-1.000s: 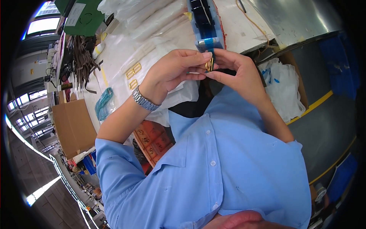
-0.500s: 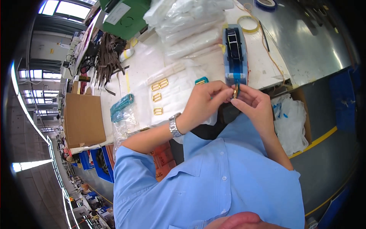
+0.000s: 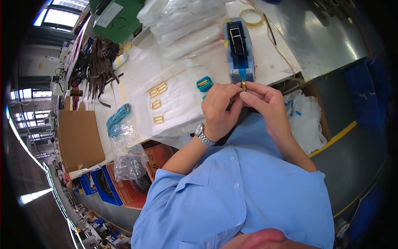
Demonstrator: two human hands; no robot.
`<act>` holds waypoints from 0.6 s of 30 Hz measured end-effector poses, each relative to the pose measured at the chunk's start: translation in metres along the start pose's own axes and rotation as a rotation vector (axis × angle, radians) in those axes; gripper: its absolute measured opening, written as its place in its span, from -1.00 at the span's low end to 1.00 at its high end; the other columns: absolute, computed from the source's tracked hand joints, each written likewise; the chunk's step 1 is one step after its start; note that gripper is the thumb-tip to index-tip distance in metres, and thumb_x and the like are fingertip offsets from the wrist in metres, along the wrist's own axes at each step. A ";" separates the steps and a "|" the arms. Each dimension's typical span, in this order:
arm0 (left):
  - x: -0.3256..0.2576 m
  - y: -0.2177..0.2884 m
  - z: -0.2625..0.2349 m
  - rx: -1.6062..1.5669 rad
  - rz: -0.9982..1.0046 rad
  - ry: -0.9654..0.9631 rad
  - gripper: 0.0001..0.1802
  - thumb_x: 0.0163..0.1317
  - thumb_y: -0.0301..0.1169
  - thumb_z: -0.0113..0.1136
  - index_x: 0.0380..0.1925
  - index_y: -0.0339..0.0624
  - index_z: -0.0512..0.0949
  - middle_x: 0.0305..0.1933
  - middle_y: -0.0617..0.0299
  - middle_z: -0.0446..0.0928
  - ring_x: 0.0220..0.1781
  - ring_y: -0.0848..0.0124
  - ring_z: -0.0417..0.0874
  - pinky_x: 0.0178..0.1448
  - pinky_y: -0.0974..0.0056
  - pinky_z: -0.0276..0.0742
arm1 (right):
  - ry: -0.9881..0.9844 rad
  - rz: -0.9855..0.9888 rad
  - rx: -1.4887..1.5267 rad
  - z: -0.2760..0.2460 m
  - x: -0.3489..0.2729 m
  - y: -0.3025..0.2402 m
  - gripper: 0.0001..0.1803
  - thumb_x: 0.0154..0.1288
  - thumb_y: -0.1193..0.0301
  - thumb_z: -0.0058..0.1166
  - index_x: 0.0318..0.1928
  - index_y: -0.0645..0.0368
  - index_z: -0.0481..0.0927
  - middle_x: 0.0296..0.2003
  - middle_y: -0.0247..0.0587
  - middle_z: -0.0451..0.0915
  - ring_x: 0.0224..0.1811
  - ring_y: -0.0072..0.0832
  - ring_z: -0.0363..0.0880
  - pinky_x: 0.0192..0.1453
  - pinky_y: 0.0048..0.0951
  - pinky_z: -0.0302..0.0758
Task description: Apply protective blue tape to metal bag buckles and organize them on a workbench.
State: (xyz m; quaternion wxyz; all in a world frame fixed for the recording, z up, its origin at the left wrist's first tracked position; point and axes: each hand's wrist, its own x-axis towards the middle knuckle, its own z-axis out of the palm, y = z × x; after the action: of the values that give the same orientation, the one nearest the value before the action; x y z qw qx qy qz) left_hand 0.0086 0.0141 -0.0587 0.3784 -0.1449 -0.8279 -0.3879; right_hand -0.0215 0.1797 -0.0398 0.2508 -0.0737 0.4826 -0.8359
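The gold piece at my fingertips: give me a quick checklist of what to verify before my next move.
1. Gold piece in the right hand's fingers: ok.
2. Left hand grip on it: cannot tell; its fingertips are partly hidden.
3. Tape dispenser upright on the table, just beyond the fingertips: ok.
4. Blue tape free of the gold piece: cannot tell; fingers crowd that spot.
5. Loose gold buckles lying apart from both hands: ok.
6. Teal-wrapped piece well clear of the left hand: not ok; it lies right beside it.
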 end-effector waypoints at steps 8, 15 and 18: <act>0.001 0.000 -0.001 0.009 0.093 -0.106 -0.76 0.11 -0.66 0.44 -0.19 -0.31 0.71 -0.30 0.08 0.69 -0.35 0.16 0.66 -0.29 0.18 0.55 | 0.077 0.031 -0.006 -0.004 -0.007 0.005 -0.57 0.47 0.45 0.36 0.23 0.45 0.67 -0.05 -0.18 0.81 -0.05 -0.66 0.73 0.07 -0.62 0.65; -0.012 0.022 -0.017 0.007 -0.166 -0.294 -0.86 0.23 -0.59 0.40 -0.20 -0.28 0.74 -0.34 0.07 0.71 -0.37 0.18 0.68 -0.30 0.20 0.55 | 0.086 0.149 -0.106 -0.006 -0.028 0.012 -0.61 0.53 0.28 0.33 0.14 0.36 0.72 -0.15 -0.24 0.81 -0.16 -0.65 0.74 -0.09 -0.60 0.65; -0.008 0.015 -0.016 -0.090 -0.388 -0.313 -0.92 0.40 -0.56 0.35 -0.19 -0.37 0.74 -0.42 0.19 0.68 -0.49 0.48 0.61 -0.41 0.36 0.45 | 0.030 0.170 -0.098 -0.008 -0.022 0.013 -0.62 0.57 0.23 0.27 0.08 0.35 0.72 -0.15 -0.23 0.80 -0.13 -0.59 0.77 -0.09 -0.56 0.68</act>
State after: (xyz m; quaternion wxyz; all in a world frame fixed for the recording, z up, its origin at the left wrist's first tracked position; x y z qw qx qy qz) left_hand 0.0304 0.0121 -0.0497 0.1571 -0.0582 -0.8707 -0.4625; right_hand -0.0010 0.1913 -0.0523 0.3099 -0.0321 0.5311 -0.7879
